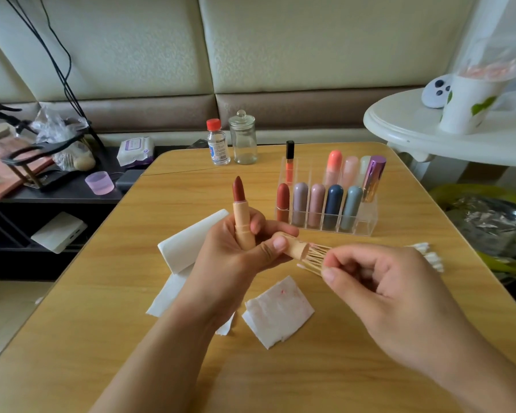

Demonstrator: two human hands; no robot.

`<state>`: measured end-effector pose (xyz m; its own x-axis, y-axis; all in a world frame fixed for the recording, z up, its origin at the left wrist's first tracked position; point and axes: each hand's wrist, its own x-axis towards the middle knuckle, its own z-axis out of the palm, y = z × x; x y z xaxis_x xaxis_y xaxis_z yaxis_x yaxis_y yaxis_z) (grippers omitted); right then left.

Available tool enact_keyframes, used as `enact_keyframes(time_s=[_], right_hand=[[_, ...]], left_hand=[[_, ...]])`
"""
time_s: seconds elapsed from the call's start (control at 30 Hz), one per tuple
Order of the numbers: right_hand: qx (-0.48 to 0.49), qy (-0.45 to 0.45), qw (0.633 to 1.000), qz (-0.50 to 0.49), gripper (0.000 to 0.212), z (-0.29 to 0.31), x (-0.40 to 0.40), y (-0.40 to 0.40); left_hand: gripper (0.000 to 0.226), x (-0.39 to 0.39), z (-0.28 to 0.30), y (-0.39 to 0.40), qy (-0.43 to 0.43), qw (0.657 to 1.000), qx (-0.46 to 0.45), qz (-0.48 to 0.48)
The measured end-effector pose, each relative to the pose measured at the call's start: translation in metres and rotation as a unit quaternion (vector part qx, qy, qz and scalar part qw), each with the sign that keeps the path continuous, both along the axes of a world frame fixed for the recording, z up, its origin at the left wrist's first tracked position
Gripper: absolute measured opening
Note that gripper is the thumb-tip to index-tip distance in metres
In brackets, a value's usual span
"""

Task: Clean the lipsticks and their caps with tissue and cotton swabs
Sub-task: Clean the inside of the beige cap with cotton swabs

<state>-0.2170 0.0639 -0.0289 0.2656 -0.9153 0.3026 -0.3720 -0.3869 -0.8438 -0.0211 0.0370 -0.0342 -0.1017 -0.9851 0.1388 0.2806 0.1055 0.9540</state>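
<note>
Head view: left hand (236,251) has its grip closed around two things at once, a peach-cased lipstick (241,217) clamped upright between palm and curled fingers, and its peach cap (292,247) pinched between thumb and fingertips. The lipstick's long axis runs near vertical, its dark red bullet pointing up and away from the person; the cap lies almost level, its open mouth facing right. Right hand (379,281) has its grip closed in a pinch on a bundle of cotton swabs (316,257), whose wooden sticks fan out toward the cap's mouth, some tips at or inside it, while the white heads at the other end stick out past the knuckles to the right. Both hands hover above the wooden worktop (167,353). Just below them lies a folded tissue (277,311) with faint pink smears, and to the left under the left wrist a larger white tissue sheet (185,248). Behind the hands, apart from them, a clear organiser (367,222) holds capped lipsticks standing upright in two rows. Farther back near the worktop's far edge stand a small red-capped bottle (218,143) and a lidded glass jar (242,138), side by side. Bare wood lies open in front of the tissue toward the near edge, and to the right of the organiser up to the right edge.
</note>
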Motion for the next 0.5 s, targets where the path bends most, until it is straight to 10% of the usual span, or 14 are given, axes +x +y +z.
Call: enact_keyframes(time_s=[0.23,0.5], right_hand=[[-0.077,0.054,0.988,-0.125,0.018,-0.0042,-0.0009,-0.0045],[0.023,-0.002,1.0,-0.013,0.015,-0.0062,-0.0028,-0.0071]], left_hand=[[0.028,0.0003,-0.0024,-0.0017,-0.003,1.0,0.016,0.001],[0.032,0.0017,0.0,-0.0013,0.0,1.0,0.019,0.02]])
